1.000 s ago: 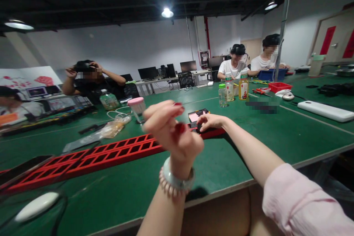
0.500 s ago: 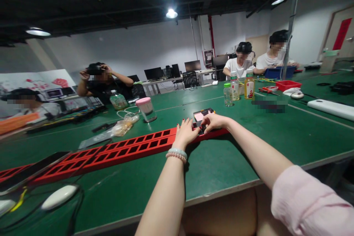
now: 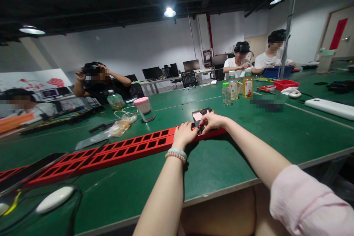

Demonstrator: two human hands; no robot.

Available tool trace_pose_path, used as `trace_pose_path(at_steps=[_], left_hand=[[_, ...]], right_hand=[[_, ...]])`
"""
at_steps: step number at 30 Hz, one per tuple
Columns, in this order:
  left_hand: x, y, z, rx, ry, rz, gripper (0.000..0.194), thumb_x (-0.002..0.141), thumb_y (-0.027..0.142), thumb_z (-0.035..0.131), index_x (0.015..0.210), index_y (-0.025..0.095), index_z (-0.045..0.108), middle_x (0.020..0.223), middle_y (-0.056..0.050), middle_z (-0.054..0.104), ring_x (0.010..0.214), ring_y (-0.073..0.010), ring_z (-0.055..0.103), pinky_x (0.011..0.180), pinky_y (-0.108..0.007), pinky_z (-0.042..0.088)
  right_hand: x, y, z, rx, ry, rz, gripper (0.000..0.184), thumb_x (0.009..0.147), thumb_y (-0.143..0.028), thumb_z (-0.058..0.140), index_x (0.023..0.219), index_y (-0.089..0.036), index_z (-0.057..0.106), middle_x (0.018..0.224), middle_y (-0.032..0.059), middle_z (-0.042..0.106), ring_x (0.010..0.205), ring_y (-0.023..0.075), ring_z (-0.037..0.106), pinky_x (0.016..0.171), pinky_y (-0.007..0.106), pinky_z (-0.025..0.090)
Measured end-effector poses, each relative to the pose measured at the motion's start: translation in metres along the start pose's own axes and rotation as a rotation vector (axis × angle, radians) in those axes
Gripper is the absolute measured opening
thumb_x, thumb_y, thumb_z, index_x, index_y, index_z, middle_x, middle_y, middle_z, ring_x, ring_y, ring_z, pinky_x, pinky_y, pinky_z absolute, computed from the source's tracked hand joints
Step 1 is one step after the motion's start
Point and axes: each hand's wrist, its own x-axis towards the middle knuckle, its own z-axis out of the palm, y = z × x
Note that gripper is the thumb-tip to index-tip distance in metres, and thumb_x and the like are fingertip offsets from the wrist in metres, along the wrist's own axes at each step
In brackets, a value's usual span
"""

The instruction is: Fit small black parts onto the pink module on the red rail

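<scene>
Dim workroom at the far side, with lit lamps (image 3: 169, 12) under a dark ceiling and dark screens (image 3: 152, 73) along a pale wall. Seen from the head, a broad green table (image 3: 276, 132) across the scene, and on it, running from the left toward the middle, a red rack (image 3: 110, 160) with two rows of square cells.

Near the right end of the red rack, the left hand (image 3: 184, 134) laid palm down, fingers stretched out on top and gripping nothing visible. Just right of it, the right hand (image 3: 212, 121), fingers bent down over a small black part (image 3: 200, 131) at that end. Directly beneath those fingertips and right beside the left thumb, that black part; cannot tell if pinched or only pressed.

Just beyond the knuckles, a small box with a pink face (image 3: 197, 116). Farther left, a pink-lidded jar (image 3: 145, 110); near left, a white mouse (image 3: 55, 200). Far right, a green-capped bottle (image 3: 226, 95) and a red tray (image 3: 287, 87).
</scene>
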Motion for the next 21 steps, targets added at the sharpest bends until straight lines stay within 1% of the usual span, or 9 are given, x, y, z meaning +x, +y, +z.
trace_pose_path(at_steps=[6, 9, 14, 21], left_hand=[[0.0, -0.0005, -0.0001, -0.002, 0.002, 0.002, 0.064, 0.085, 0.056, 0.031, 0.134, 0.017, 0.043, 0.144, -0.013, 0.036, 0.134, -0.0302, 0.029, 0.107, -0.046, 0.021], [-0.0004, -0.0002, -0.0005, 0.004, 0.004, 0.007, 0.064, 0.085, 0.056, 0.031, 0.134, 0.016, 0.043, 0.144, -0.013, 0.036, 0.133, -0.0305, 0.029, 0.107, -0.045, 0.022], [-0.0013, 0.001, -0.0019, 0.026, 0.005, 0.015, 0.061, 0.085, 0.055, 0.032, 0.131, 0.017, 0.045, 0.142, -0.012, 0.039, 0.132, -0.0298, 0.032, 0.106, -0.043, 0.023], [-0.0016, 0.0019, -0.003, 0.028, 0.018, 0.03, 0.057, 0.086, 0.053, 0.032, 0.128, 0.017, 0.048, 0.141, -0.012, 0.041, 0.129, -0.0295, 0.035, 0.104, -0.043, 0.025]], right_hand=[[0.0, -0.0026, 0.001, -0.01, 0.021, 0.011, 0.046, 0.046, -0.036, 0.082, 0.084, -0.013, 0.07, 0.067, -0.0021, 0.059, 0.06, 0.0101, 0.048, 0.054, 0.021, 0.034], [0.0012, -0.0027, 0.0012, -0.041, 0.006, 0.011, 0.046, 0.046, -0.039, 0.081, 0.082, -0.013, 0.071, 0.064, -0.0029, 0.057, 0.059, 0.0099, 0.047, 0.053, 0.021, 0.032], [0.0051, -0.0015, 0.0013, -0.121, -0.035, 0.006, 0.044, 0.05, -0.041, 0.079, 0.083, -0.012, 0.071, 0.062, -0.0037, 0.057, 0.057, 0.0091, 0.044, 0.052, 0.021, 0.03], [0.0066, -0.0049, 0.0015, -0.183, -0.038, 0.036, 0.042, 0.05, -0.042, 0.079, 0.08, -0.013, 0.071, 0.059, -0.0038, 0.058, 0.057, 0.0099, 0.045, 0.052, 0.021, 0.029]])
